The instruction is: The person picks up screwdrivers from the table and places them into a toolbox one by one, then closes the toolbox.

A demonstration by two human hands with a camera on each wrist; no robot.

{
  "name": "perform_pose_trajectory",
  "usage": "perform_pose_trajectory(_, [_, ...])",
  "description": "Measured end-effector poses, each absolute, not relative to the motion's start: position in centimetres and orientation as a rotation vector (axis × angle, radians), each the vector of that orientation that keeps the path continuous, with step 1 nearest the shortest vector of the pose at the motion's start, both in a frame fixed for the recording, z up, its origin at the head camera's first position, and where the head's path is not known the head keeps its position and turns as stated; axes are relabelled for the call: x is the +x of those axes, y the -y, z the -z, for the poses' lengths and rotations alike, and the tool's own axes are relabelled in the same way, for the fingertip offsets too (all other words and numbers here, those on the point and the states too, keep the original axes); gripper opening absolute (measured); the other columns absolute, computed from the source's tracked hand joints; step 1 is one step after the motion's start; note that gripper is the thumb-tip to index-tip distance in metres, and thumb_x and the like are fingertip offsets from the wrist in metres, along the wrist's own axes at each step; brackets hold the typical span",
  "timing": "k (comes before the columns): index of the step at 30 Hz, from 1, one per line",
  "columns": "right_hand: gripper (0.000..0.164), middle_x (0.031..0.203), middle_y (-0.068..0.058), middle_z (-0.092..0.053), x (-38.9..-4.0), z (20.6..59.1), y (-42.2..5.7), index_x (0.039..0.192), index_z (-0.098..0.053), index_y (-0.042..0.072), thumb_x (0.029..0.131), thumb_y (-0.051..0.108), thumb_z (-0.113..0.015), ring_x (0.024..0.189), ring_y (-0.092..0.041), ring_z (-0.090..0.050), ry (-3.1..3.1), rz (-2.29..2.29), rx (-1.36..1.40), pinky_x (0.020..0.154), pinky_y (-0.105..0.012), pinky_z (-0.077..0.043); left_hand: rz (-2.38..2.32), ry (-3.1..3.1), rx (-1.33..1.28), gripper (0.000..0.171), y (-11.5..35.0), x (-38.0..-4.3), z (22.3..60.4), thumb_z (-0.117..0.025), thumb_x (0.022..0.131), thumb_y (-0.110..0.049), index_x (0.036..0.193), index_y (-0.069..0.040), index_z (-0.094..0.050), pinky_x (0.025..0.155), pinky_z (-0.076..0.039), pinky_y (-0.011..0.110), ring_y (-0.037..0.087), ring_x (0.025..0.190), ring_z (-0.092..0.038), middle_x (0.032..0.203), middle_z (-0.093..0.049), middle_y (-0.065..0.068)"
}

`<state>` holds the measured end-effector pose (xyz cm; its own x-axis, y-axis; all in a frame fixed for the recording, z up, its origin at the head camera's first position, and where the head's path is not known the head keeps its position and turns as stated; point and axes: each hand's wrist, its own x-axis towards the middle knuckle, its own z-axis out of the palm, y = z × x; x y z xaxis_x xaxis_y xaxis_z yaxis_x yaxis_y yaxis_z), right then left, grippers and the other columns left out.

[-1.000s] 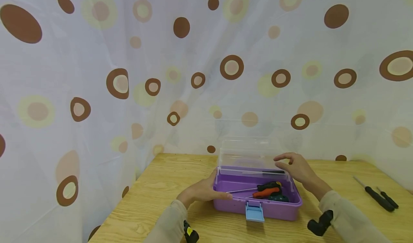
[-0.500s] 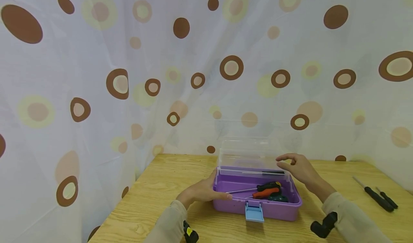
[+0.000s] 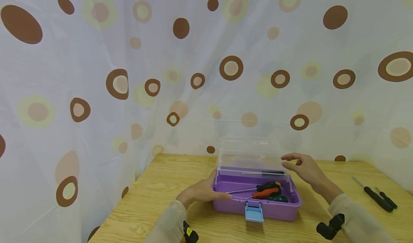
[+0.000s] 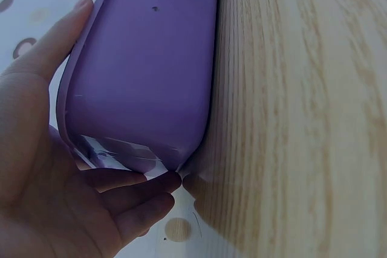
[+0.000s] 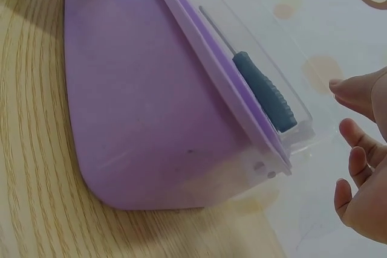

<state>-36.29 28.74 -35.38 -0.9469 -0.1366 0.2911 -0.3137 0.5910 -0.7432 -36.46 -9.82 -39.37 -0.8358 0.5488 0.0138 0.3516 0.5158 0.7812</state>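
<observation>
Wooden tabletop [image 3: 161, 180]; purple toolbox [image 3: 277, 211] lies crosswise; left hand [image 3: 202, 191] grips one end; right hand [image 3: 306, 169], loose and empty, beside the other.

Purple box [image 3: 277, 213]: smooth moulded plastic, soft sheen, shiny reflections at one end. Lid [image 3: 242, 159]: clear thin plastic, glossy. Latch [image 3: 254, 214]: light blue plastic, smooth. Screwdriver handle by the lid [image 5: 265, 92]: ribbed, matt, plastic or rubber, can't tell. Its shaft [image 5: 218, 29]: metal, dull grey. Orange handle [image 3: 266, 193]: looks plastic. Table [image 3: 161, 178]: wood-grain surface, slight sheen. Backdrop [image 3: 96, 146]: creased sheet, cloth or plastic unclear. Sleeve [image 3: 359, 214]: thin cloth, matt.
</observation>
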Motion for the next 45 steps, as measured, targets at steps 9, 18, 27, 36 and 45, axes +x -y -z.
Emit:
perform_pose_trajectory(9, [0.053,0.133,-0.025,-0.056,-36.2,35.5,-30.6,0.139,-0.06,-0.003,0.105,0.038,-0.063,0.114,-0.038,-0.049,2.575,-1.273,0.382,0.082,-0.044,-0.046,-1.21,-2.539,0.735,0.126,9.7,-36.3,39.4,-0.081,0.083,-0.056,0.167,-0.016,0.004,0.116,-0.03,0.058,0.037,0.144,-0.04,0.163,-0.035,0.017])
perform_pose_trajectory(18, [0.054,0.133,-0.026,-0.055,-36.0,35.8,-32.7,0.141,-0.058,-0.004,0.106,0.037,-0.061,0.111,-0.035,-0.048,2.56,-1.275,0.363,0.081,-0.046,-0.046,-1.23,-2.524,0.723,0.126,9.7,-36.2,39.4,-0.081,0.083,-0.054,0.167,-0.016,0.004,0.116,-0.03,0.059,0.038,0.142,-0.041,0.161,-0.037,0.018])
perform_pose_trajectory(27, [0.05,0.126,-0.022,-0.057,-35.9,36.4,-34.1,0.137,-0.061,-0.004,0.106,0.034,-0.063,0.083,-0.022,-0.044,2.598,-1.179,0.355,0.063,-0.035,-0.039,-1.229,-2.513,0.746,0.127,9.8,-36.4,39.7,-0.081,0.083,-0.058,0.167,-0.017,0.005,0.115,-0.03,0.06,0.038,0.143,-0.041,0.162,-0.035,0.017])
perform_pose_trajectory(36, [0.053,0.128,-0.023,-0.055,-35.5,36.7,-35.7,0.139,-0.058,-0.006,0.107,0.036,-0.06,0.088,-0.023,-0.044,2.627,-1.153,0.324,0.067,-0.038,-0.04,-1.227,-2.518,0.748,0.126,9.9,-36.4,39.5,-0.08,0.083,-0.058,0.167,-0.016,0.005,0.116,-0.03,0.059,0.037,0.143,-0.04,0.163,-0.035,0.017])
perform_pose_trajectory(45, [0.058,0.128,-0.023,-0.056,-35.0,37.1,-37.4,0.14,-0.057,-0.007,0.106,0.04,-0.061,0.095,-0.027,-0.045,2.628,-1.142,0.282,0.071,-0.039,-0.043,-1.21,-2.54,0.744,0.128,9.8,-36.5,39.4,-0.08,0.082,-0.059,0.167,-0.016,0.005,0.116,-0.03,0.058,0.036,0.144,-0.04,0.164,-0.033,0.016])
